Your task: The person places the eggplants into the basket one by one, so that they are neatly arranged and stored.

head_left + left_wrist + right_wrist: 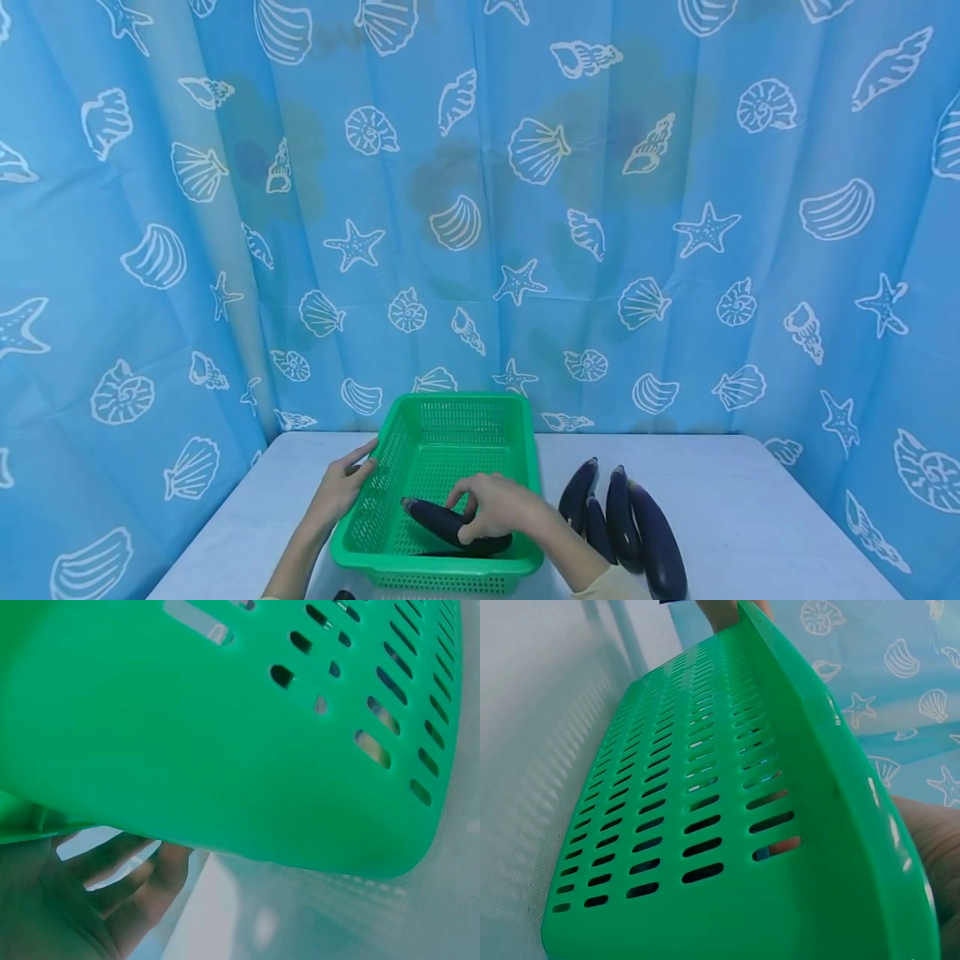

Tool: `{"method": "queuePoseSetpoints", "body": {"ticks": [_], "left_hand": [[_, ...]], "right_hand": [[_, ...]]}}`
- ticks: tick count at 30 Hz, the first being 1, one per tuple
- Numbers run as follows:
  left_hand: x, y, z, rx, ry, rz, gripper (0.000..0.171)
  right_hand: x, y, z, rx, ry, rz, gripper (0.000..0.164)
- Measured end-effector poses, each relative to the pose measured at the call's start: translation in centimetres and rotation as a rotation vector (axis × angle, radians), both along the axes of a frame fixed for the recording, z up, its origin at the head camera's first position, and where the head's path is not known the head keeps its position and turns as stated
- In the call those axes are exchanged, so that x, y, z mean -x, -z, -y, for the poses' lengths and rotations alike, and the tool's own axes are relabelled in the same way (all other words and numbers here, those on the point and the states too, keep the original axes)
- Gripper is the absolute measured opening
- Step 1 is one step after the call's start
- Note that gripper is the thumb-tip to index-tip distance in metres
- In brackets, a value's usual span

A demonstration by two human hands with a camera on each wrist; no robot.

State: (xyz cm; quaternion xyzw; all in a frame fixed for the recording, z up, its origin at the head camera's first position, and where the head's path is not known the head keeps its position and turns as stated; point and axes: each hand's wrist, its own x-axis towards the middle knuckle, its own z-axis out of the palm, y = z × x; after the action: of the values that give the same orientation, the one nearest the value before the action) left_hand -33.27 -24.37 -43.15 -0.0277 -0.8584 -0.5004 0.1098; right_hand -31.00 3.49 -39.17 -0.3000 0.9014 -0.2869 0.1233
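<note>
A green plastic basket (534,467) with slotted walls stands on the table. My left hand (335,492) grips its left rim; the left wrist view shows that hand's fingers (161,881) below the basket's green wall (187,765). Inside the basket, near its front end, my right hand (497,505) holds a dark purple eggplant (435,517) from above, fingers and thumb on either side of it. Part of another eggplant (450,554) shows beneath, mostly hidden by the front rim. In the right wrist view the basket wall (652,780) hides most of the right hand.
Several eggplants (660,542) lie side by side on the white table (750,517), right of the basket. A small dark rounded thing (343,595) shows at the bottom edge, front left. Behind the table hangs a blue curtain (480,333) printed with white shells and starfish.
</note>
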Motion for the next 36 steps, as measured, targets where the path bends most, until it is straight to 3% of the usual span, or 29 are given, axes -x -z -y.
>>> {"method": "queuePoseSetpoints", "body": {"ticks": [19, 36], "left_hand": [[0.04, 0.05, -0.13, -0.006, -0.015, 0.003, 0.045], [0.04, 0.09, -0.06, 0.001, -0.012, 0.010, 0.045]], "right_hand": [[0.07, -0.05, 0.05, -0.036, -0.064, 0.008, 0.031], [0.02, -0.23, -0.43, -0.035, -0.054, 0.002, 0.032]]}}
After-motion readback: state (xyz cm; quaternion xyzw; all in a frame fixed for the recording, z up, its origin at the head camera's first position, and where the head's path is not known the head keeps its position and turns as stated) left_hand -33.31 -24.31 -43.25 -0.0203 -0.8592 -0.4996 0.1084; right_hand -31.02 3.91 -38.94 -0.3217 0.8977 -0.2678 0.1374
